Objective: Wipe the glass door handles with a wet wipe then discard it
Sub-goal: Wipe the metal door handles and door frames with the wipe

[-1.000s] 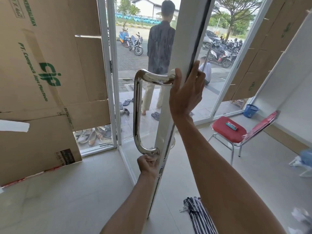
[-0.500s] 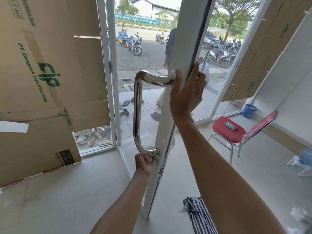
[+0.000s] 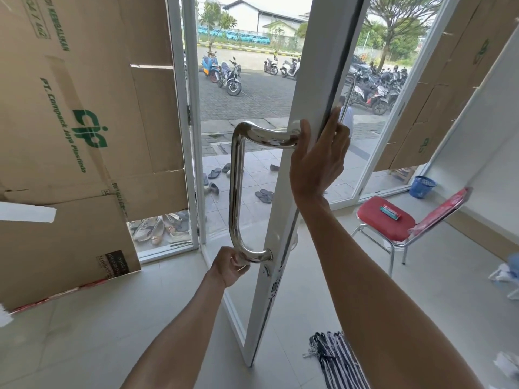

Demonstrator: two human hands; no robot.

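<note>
Head view, and both arms are up at the door [image 3: 283, 209], which stands swung partway in with its white edge facing us. Left hand [image 3: 231, 263] is low, fingers curled round the bottom bend of the shiny steel handle [image 3: 235, 192], just short of the lower mount. As for the wet wipe, I can't make it out, and I cannot tell whether it sits inside that fist. Right hand [image 3: 317, 161] is high, clasping the door's edge level with the handle's top arm. Its thumb is on the near face beside the upper mount, its fingers are lightly bent round the edge, and the forefinger points up along the dark seal. Past the edge, a sliver of the outer handle [image 3: 348, 96] shows. Cardboard [image 3: 84, 122] covers the left pane. Off right, a red chair [image 3: 384, 220] and a blue bin [image 3: 422, 186]; striped cloth [image 3: 337, 357] lies on the floor.
</note>
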